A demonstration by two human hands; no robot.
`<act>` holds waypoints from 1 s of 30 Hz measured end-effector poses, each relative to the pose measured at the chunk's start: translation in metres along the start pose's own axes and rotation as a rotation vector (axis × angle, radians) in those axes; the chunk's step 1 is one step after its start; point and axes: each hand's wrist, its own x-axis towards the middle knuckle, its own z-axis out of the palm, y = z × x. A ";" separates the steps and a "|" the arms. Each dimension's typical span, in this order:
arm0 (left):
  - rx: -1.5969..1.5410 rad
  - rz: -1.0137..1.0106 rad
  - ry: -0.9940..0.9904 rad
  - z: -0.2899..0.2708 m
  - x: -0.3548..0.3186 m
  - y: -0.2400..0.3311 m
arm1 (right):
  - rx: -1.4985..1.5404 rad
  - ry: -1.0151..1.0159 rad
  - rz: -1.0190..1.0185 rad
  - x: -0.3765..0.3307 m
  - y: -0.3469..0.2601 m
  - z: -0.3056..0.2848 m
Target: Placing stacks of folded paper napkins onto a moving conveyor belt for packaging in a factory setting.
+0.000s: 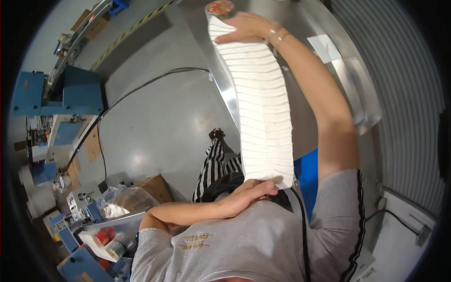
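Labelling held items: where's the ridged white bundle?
In the head view, the bundle runs mostly right of centre, from right hand above to left hand below.

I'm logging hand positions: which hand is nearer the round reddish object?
Right. The right hand is close beside the round reddish object; the left hand is at the white strip's near end.

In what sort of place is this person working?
Likely a workshop or factory: blue equipment, a yellow-and-black striped line, and a metal worktable where a long white stack is held.
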 end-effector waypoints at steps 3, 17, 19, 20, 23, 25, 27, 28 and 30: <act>-0.095 0.022 0.033 0.007 0.007 -0.006 | -0.034 0.415 -0.226 -0.009 0.020 0.004; -0.060 0.255 0.005 0.017 0.048 0.009 | 0.574 0.183 0.460 -0.360 -0.086 0.082; 0.023 0.238 0.030 0.018 0.046 0.004 | 0.608 0.390 0.527 -0.355 -0.111 0.106; 0.193 0.114 -0.001 0.014 0.039 0.005 | 0.648 0.388 0.633 -0.353 -0.119 0.110; 1.057 0.516 -0.030 0.015 0.015 0.004 | 0.563 0.423 0.804 -0.349 -0.134 0.127; 1.672 1.232 0.113 0.007 0.018 0.004 | 0.575 0.628 0.678 -0.345 -0.134 0.141; 1.821 1.213 0.320 0.009 0.026 0.010 | 0.491 0.667 0.676 -0.341 -0.137 0.145; 1.852 1.147 0.387 0.011 0.030 0.014 | 0.493 0.635 0.734 -0.336 -0.139 0.144; 1.793 1.151 0.333 0.002 0.040 0.014 | 0.532 0.670 0.773 -0.335 -0.144 0.136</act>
